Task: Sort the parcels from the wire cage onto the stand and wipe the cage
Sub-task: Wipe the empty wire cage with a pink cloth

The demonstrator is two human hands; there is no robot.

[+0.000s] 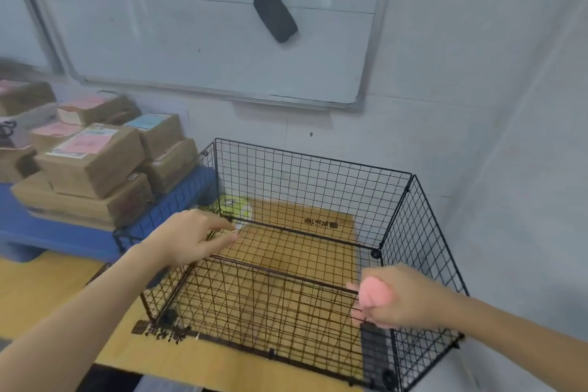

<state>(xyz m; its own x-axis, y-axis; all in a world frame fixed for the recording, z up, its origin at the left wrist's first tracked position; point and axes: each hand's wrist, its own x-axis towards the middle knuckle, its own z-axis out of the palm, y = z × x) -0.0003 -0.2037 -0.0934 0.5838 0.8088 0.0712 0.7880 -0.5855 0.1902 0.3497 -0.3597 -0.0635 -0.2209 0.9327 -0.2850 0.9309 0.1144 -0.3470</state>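
Sitting on a flat sheet of brown cardboard (334,223) on the floor, the black wire cage (305,232) is open at the top and has no parcels inside it. Its wire walls are standing up at the back and on the right, and the near wall is leaning low toward the person. The left hand (187,237) is reaching in from 8 o'clock and is resting over the top of the cage's left wall, with its fingers spread apart and pointing toward 3 o'clock, not gripping anything. The right hand (397,296) is coming in from 4 o'clock and is closed tight around a soft pink cloth (377,291), which is bunched up and pressing against the wires at the near right corner of the cage. The parcels (95,162) are brown boxes with pink and blue labels, and they are piled up on the blue stand (63,232) at 9 o'clock, just beside the cage's left wall. Some boxes are lying on top of other boxes. A small green and white thing (235,204) is lying behind the cage's back left corner, but it is too blurry to tell what it is. A big whiteboard (206,51) with black lines drawn on it is hanging on the wall at 12 o'clock, and a dark eraser (275,14) is sticking to it, tilted. A grey wall is standing close on the right side, at 3 o'clock.
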